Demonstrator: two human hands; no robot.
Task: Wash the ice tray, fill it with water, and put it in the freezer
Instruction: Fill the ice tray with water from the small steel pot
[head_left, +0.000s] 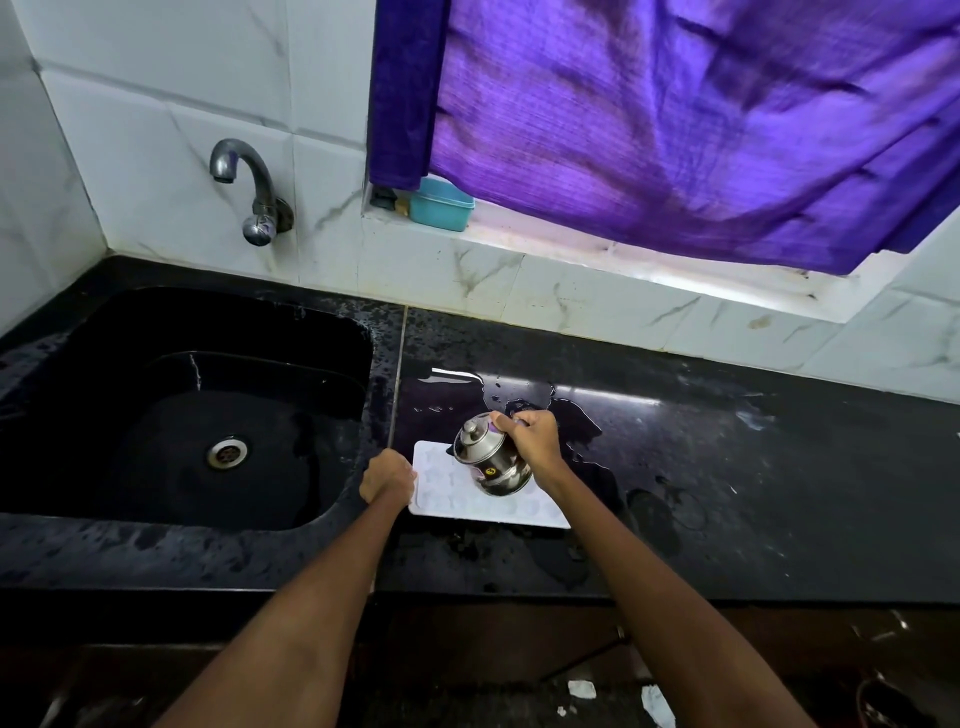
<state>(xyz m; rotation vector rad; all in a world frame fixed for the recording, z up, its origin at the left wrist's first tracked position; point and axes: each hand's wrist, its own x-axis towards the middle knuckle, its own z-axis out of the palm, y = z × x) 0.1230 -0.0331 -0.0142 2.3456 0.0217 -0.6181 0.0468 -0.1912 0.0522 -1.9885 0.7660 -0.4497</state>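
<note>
Right now the white ice tray (488, 501) lies flat on the wet black desk (727, 467), just at 3 o'clock of the sink (182, 405). The left hand (388, 475) grips the tray's 9 o'clock edge with curled fingers. The right hand (527, 434) holds a lidded steel jug (488, 457) by its handle, tilted over the tray.

White marbled tiles (171, 78), purple curtain (675, 119), black wet countertop (753, 467)
</note>
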